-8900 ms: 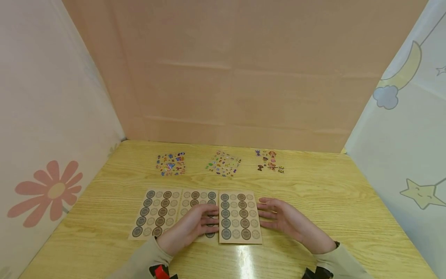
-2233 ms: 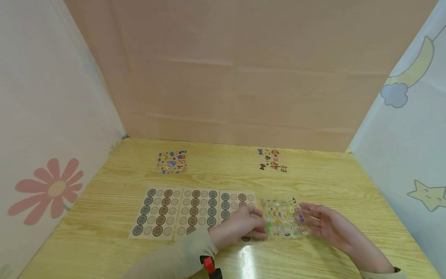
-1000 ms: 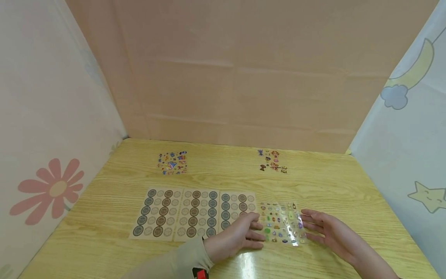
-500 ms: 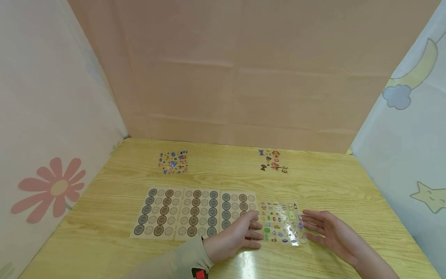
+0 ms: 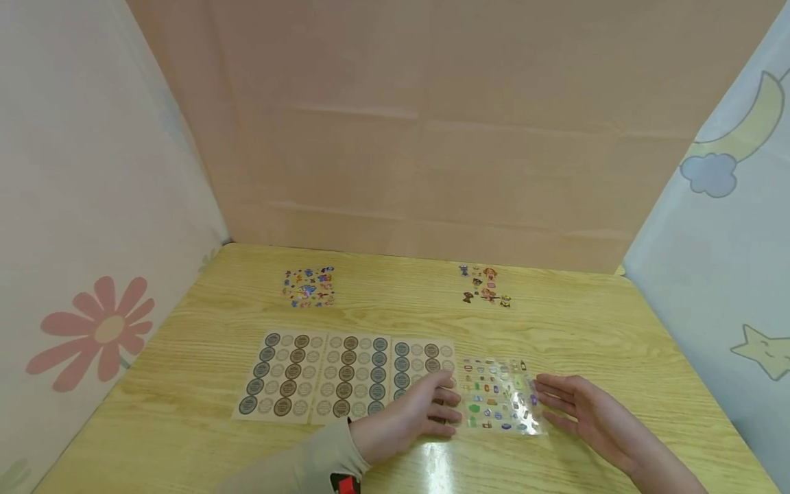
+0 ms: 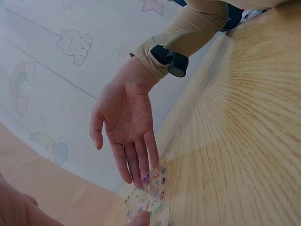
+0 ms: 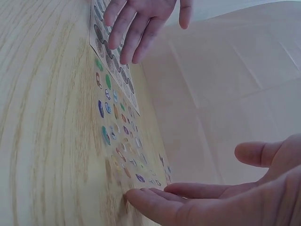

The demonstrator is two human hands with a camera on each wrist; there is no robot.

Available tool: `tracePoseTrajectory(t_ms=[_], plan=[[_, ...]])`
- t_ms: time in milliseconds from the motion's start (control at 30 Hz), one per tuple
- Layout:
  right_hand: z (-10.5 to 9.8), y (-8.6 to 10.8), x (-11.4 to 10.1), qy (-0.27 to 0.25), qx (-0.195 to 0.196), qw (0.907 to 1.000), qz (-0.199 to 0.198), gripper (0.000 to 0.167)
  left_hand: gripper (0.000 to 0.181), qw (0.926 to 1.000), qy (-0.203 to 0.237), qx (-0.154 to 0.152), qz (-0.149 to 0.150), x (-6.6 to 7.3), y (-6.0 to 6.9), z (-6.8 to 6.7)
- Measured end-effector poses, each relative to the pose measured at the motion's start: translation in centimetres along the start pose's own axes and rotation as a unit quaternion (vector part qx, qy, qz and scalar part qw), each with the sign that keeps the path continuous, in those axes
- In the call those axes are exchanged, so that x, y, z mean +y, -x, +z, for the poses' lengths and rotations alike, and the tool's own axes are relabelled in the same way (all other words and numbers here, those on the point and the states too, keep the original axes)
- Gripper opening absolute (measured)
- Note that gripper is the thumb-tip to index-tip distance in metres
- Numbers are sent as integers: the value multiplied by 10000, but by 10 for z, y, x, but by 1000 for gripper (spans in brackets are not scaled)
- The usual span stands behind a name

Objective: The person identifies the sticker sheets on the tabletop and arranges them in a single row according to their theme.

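Note:
A transparent sticker sheet (image 5: 501,394) with small colourful pictures lies flat on the table, right of three brown sheets of round stickers. My left hand (image 5: 410,415), its fingers extended and slightly bent, is over the rightmost brown sticker sheet (image 5: 426,351), partly covering it; the fingertips end near the transparent sheet's left edge. On the other side, my right hand (image 5: 592,418) has relaxed fingers at that sheet's right edge. The right wrist view shows the right fingertips (image 7: 136,195) close to the table beside the sheet; whether they touch it I cannot tell. Neither hand grips anything.
Two more brown sticker sheets, the middle (image 5: 329,374) and the left one (image 5: 253,405), continue the row. At the back lie two transparent sticker sheets, one at left (image 5: 308,288), one at right (image 5: 484,287). Cloth walls (image 5: 420,171) enclose the wooden table (image 5: 185,343).
The transparent sheet came from the back middle of the table to the row's right end. The third brown sheet was laid flat earlier. Lately, the left hand has drawn slightly left from the transparent sheet.

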State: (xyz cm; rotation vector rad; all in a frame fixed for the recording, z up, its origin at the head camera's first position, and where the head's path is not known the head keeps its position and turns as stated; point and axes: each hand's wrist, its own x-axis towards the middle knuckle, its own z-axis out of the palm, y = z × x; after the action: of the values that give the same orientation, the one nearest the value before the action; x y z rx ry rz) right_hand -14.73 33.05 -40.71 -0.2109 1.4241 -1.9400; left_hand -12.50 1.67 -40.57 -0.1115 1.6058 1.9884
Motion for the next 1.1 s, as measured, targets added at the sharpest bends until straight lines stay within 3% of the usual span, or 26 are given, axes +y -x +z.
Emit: tracePoseTrajectory(t_ms=[133,233,300,400,500,633,767,900,1000,1100], plan=[[0,-4,-1,741,308,9967,110,52,59,9998,152,-99,113,5,5,-6],[3,-8,-5,1514,732,9853,307,59,54,9990,272,-199,288,10,9,-13],[7,-12,-10,1765,904,9794,372,62,52,9983,336,-243,405,14,12,-19],[15,-21,-19,1377,730,9877,147,58,48,9968,404,-310,616,23,18,-33],[28,-35,-30,696,187,9972,-217,49,48,9949,462,-300,850,33,23,-51],[53,-68,-43,318,-256,9986,-341,52,45,9916,637,-67,1119,45,28,-81],[74,-108,-53,414,-277,9986,-164,56,44,9873,860,298,1303,59,30,-119],[88,-152,-61,191,-372,9991,38,55,39,9812,1008,656,1510,74,29,-165],[99,-184,-64,-85,-328,9992,197,55,39,9790,1079,949,1443,84,26,-198],[109,-213,-62,-255,-88,9991,328,54,47,9762,1247,1237,1272,95,18,-221]])
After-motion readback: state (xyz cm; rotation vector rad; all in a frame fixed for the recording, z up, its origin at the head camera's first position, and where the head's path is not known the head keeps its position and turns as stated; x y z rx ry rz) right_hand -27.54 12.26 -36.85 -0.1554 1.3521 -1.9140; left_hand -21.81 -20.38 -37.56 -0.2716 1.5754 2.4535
